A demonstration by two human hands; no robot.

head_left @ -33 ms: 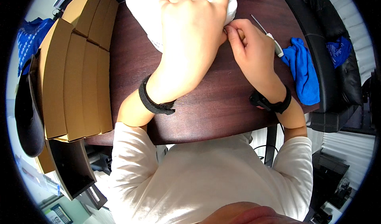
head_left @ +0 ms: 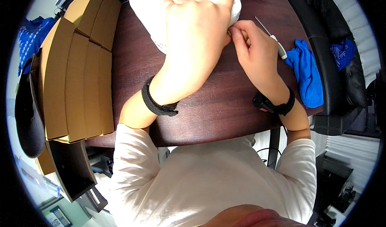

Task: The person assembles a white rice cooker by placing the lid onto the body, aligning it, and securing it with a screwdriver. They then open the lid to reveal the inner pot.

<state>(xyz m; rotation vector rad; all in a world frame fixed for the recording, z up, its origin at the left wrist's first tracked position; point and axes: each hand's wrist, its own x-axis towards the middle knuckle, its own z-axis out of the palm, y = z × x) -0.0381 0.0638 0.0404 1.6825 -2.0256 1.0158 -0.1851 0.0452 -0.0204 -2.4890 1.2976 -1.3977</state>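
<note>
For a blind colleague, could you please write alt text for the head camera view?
Seen from above, a person's left hand presses flat on a white cloth item on a dark wooden table, while the right hand pinches its edge. A thin tool with a white handle and a blue cloth lie to the right; flat cardboard boxes are stacked on the left.

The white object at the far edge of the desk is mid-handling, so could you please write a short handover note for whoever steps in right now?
Left hand: lies flat over the white object, pressing it to the dark wooden desk.
Right hand: fingertips pinched at the object's right edge, beside the left hand; what they grip is hidden.
Nearby: a thin white-handled tool lies unheld just right of the right hand, with a blue cloth beyond it. Flat cardboard boxes are stacked along the desk's left side.
Done or left: cannot be judged; the hands cover the work spot.
</note>
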